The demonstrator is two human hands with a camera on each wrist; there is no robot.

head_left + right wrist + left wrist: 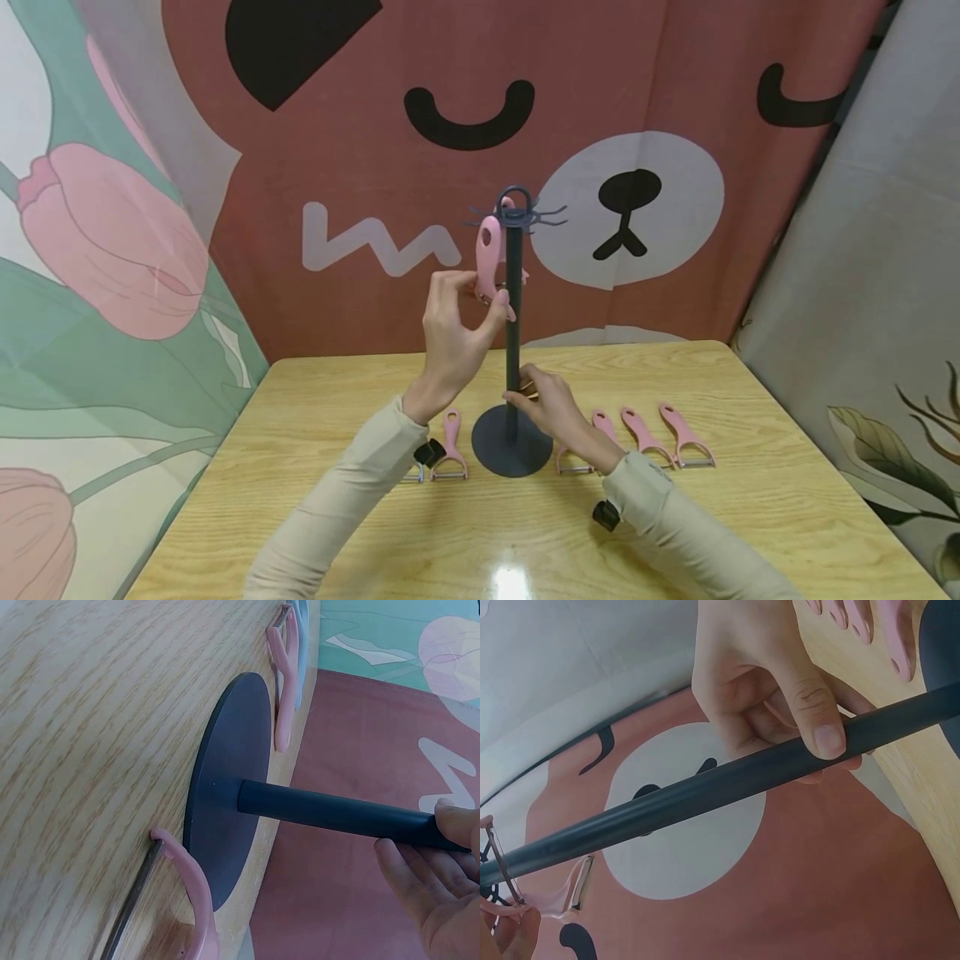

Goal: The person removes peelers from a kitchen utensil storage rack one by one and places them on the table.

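Observation:
A dark stand has an upright pole [513, 333], a round base [495, 454] and a ring of hooks [551, 218] at its top. My left hand [453, 346] pinches a pink peeler [486, 250] by its blade end, handle up, the handle's hole close to the hooks. Behind it, a second pink peeler [551, 901] hangs at the top of the stand, partly hidden. Lower down, my right hand [553, 404] grips the pole above the base; its thumb lies across the pole in the left wrist view.
Right of the base lie several pink peelers [681, 433], partly covered by the right forearm. To the left are a pink peeler [451, 437] and a light blue one [302, 660]. A printed curtain [360, 308] stands behind the wooden table [322, 408].

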